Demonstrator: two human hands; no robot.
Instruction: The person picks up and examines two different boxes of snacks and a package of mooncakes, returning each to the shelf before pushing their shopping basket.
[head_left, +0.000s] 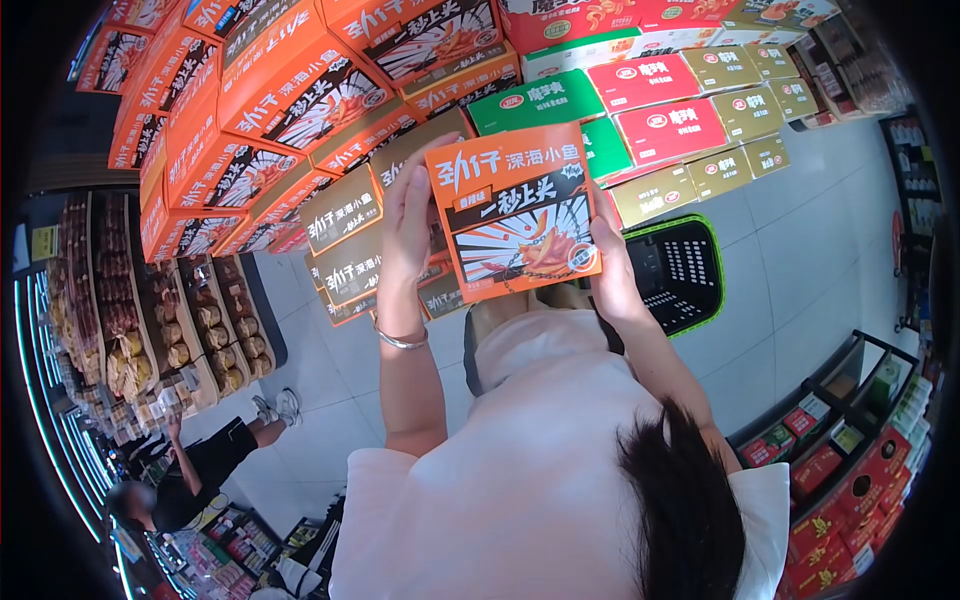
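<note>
An orange snack box with Chinese lettering and a picture of small fish is held upright between my two hands, its front towards me. My left hand grips its left side, the fingers partly hidden behind it. On the opposite side my right hand is closed around the right edge, thumb near the lower corner. Behind the held box are stacked green boxes, red boxes and gold-brown boxes.
Orange boxes are piled high at the upper left. A black basket with a green rim is on the tiled floor to my right. Shelves stand at the lower right. Another person is by the packaged-food racks on the left.
</note>
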